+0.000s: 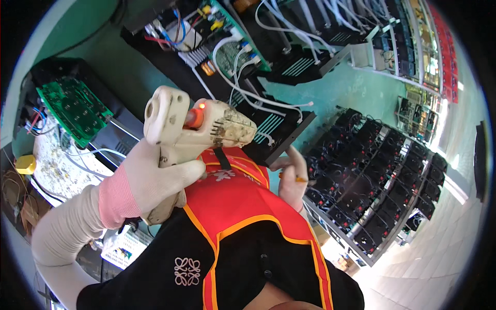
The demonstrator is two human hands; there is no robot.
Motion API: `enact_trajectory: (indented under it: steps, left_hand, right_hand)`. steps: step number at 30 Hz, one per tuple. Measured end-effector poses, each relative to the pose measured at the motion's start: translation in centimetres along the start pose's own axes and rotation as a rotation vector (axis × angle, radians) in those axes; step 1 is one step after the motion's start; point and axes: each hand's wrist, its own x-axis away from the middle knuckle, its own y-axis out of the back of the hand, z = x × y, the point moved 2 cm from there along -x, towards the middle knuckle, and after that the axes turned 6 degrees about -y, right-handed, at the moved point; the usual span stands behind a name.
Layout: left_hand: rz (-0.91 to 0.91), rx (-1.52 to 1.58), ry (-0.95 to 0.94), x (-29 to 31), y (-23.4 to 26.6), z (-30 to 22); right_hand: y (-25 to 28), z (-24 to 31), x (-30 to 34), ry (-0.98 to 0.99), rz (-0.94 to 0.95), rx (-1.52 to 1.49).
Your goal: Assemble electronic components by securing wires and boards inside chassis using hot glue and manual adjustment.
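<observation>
In my gloved left hand [150,181] is an off-white hot glue gun [206,124], its handle wrapped by my fingers. A red lamp glows on its top, and brown stains mark its front. My right hand [293,181], also gloved, is curled beside a black metal housing [268,129], with its upper fingers at the edge; I cannot tell whether they press on it. A thin orange pen-like stick [293,178] is held in that hand. White cables with small plugs [243,98] lie over the housing, and a green circuit board [235,51] is fixed inside it.
Another black unit with a green board [72,111] stands at the left, near a yellow block [26,164]. More black housings [305,62] with white cables line the far side. At the right, a rack [372,181] carries several black units. A red apron [243,201] covers my front.
</observation>
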Motion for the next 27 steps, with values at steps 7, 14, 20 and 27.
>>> enact_trajectory:
  steps: [7,14,20,27]
  left_hand:
    - [-0.228,0.056,-0.396,4.1,-2.3,-0.6]
    - [-0.551,0.669,-0.887,6.5,-7.2,4.5]
    - [-0.609,0.872,-1.052,5.2,-12.6,6.6]
    - [-0.551,0.867,-1.138,3.4,-15.8,5.5]
  right_hand:
    - [0.4,-7.1,-9.4,-0.370,-0.181,-0.421]
    - [-4.4,-6.3,-12.0,-0.617,0.719,-1.166]
    - [-5.1,-5.1,-13.2,-0.456,0.703,-0.729]
    - [-11.5,-2.1,-15.0,-0.513,0.860,-0.787]
